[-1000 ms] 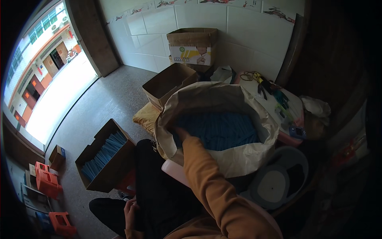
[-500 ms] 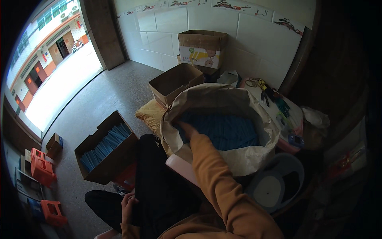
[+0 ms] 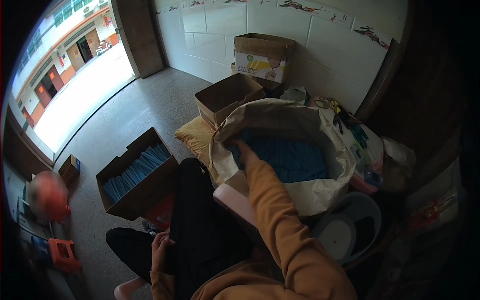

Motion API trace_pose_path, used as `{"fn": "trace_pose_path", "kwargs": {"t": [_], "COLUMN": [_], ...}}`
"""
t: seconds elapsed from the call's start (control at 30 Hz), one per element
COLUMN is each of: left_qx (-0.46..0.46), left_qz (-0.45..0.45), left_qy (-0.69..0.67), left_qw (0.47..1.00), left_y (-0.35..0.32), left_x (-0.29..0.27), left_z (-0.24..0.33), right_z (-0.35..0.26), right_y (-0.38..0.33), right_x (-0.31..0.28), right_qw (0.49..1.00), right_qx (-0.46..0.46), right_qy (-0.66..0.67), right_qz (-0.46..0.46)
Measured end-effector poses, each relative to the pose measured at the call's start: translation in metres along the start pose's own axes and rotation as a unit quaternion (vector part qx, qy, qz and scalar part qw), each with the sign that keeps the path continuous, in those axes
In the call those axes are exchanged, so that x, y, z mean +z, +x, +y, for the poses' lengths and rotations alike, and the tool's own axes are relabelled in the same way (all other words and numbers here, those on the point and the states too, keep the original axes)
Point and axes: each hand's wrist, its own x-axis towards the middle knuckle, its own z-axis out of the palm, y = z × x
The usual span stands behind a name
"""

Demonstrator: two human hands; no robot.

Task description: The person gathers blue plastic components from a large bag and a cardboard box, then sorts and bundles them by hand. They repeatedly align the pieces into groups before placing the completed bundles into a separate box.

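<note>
My right hand (image 3: pixel 242 149) is inside a large pale paper sack (image 3: pixel 313 195), by its left inner wall, among a mass of thin blue strips (image 3: pixel 295 159). Its fingertips are dim and merge with the strips, so their grip is unclear. My left hand (image 3: pixel 161 243) rests against my dark trouser leg, fingers curled in and nothing visible in them. Left of my knee, a brown carton (image 3: pixel 145 197) holds a bundle of similar slender blue pieces (image 3: pixel 137 172), laid side by side.
Behind the sack stand an uncovered carton (image 3: pixel 215 117) and a printed carton (image 3: pixel 262 62); a yellow bag (image 3: pixel 192 135) lies beside it. Tools (image 3: pixel 350 122) lie on a pale surface at right, above a grey-and-white stool-like seat (image 3: pixel 335 241). Orange stools (image 3: pixel 65 255) are at far left.
The view has shifted slightly. My right hand has moved a little within the sack, and some blue strips beside it look lifted. My left hand stays on my leg.
</note>
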Motion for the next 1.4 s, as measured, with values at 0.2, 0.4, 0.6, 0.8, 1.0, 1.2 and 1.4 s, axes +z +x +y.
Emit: {"fn": "trace_pose_path", "kwargs": {"t": [0.2,0.4,0.6,0.8,1.0,1.2,1.4], "left_qx": [0.012,0.024,0.055,0.051,0.065,0.084,0.145], "left_qz": [0.019,0.046,0.048,0.055,0.064,0.07,0.084], "left_qy": [-0.026,-0.035,-0.02,-0.045,-0.025,-0.038,-0.062], "left_qw": [0.999,0.998,0.997,0.996,0.996,0.993,0.984], "left_y": [-0.001,0.0,-0.002,0.0,-0.001,-0.001,-0.002], "left_x": [-0.005,-0.005,-0.005,-0.004,-0.003,-0.004,-0.006], "left_z": [-0.002,-0.001,0.001,-0.001,-0.001,-0.002,-0.003], "right_z": [0.01,-0.062,-0.121,-0.128,-0.142,-0.211,-0.258], "right_y": [-0.024,-0.049,-0.083,-0.084,-0.085,-0.121,-0.149], "right_x": [-0.048,-0.056,-0.054,-0.052,-0.048,-0.017,-0.004], "right_qw": [0.985,0.917,0.947,0.942,0.933,0.929,0.978], "right_qx": [-0.137,0.073,-0.033,-0.076,-0.13,-0.286,-0.189], "right_qy": [-0.1,0.241,0.141,0.144,0.078,0.001,0.055], "right_qz": [0.041,0.309,0.286,0.294,0.326,0.237,0.076]}}
